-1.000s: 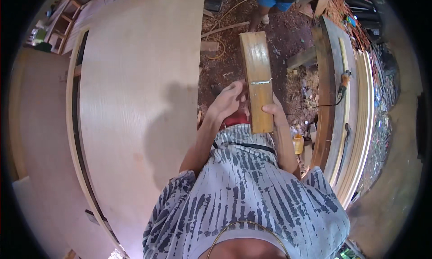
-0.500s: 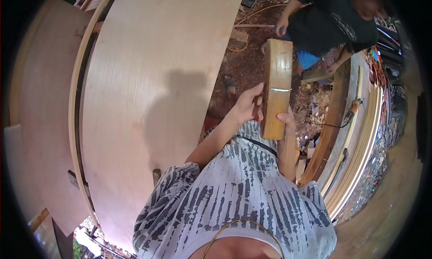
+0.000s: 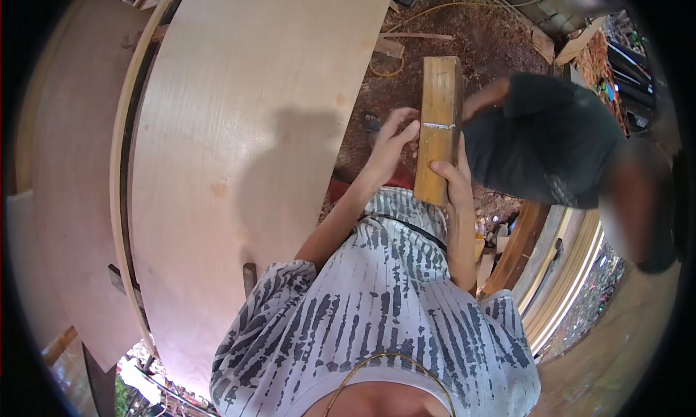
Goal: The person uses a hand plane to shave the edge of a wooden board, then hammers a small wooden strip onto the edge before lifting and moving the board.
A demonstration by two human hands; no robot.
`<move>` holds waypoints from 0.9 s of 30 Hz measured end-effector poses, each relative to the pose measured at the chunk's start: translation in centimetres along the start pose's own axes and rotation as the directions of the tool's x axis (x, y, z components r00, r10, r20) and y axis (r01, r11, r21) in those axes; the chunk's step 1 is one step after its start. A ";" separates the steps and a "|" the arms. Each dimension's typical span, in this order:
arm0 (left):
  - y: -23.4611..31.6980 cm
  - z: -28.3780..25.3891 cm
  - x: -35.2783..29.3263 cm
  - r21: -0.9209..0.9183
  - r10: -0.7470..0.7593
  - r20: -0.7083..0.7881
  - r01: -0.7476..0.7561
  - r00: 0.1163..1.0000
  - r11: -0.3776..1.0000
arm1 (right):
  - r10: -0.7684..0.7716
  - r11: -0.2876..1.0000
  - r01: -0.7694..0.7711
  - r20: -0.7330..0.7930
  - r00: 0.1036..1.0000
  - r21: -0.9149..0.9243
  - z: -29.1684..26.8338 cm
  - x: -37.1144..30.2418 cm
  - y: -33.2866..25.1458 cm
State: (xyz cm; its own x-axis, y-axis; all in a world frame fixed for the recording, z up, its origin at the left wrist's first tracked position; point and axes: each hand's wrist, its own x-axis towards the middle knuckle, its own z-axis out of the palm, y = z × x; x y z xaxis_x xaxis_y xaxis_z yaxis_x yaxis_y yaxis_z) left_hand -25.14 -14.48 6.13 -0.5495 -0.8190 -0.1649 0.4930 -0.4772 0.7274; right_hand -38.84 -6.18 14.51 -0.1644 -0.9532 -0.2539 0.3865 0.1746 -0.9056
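A wooden hand plane (image 3: 436, 154), a long yellow-brown block with a thin shiny slit across its face, is held up lengthwise before me. My right hand (image 3: 458, 178) grips its near part from the right, thumb across the face and fingers around the far side. My left hand (image 3: 395, 138) is beside its left edge near the slit, thumb and fingers apart and loosely bent; whether a fingertip touches the plane is unclear. Left of me lies a large pale plywood sheet (image 3: 239, 76), with my shadow on it.
A co-worker in a dark shirt (image 3: 547, 138) bends close on the right, beyond the plane. Long timber boards (image 3: 518, 250) run along the right side. A yellow cord (image 3: 449, 5) and wood scraps (image 3: 389, 49) lie on the dirt ground ahead.
The plane has shifted slightly left and toward me, its face turned a little. My left hand has moved up along its edge. The co-worker has bent down and come nearer on the right.
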 end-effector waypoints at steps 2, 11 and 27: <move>0.9 -1.5 -0.8 0.647 0.396 -0.103 -0.241 0.912 0.724 | 0.019 1.000 -0.019 -0.022 1.000 -0.002 -0.6 0.8 1.3; 4.9 -10.5 -6.5 0.956 0.318 -0.061 0.146 0.946 -0.253 | -0.008 0.998 -0.001 -0.131 0.991 -0.070 0.1 4.8 4.6; 18.2 -18.0 6.0 0.893 0.457 -0.066 0.256 0.887 -0.369 | -0.394 0.750 0.213 -0.164 0.905 -0.626 3.4 32.8 1.4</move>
State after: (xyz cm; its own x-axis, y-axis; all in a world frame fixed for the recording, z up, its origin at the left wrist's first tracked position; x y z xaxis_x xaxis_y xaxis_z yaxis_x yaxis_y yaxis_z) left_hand -7.30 -33.78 6.43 -0.2177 -0.9656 0.1424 -0.9254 0.2506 0.2842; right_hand -40.58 -38.04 6.03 -0.4494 -0.8905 0.0713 -0.3130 0.0822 -0.9462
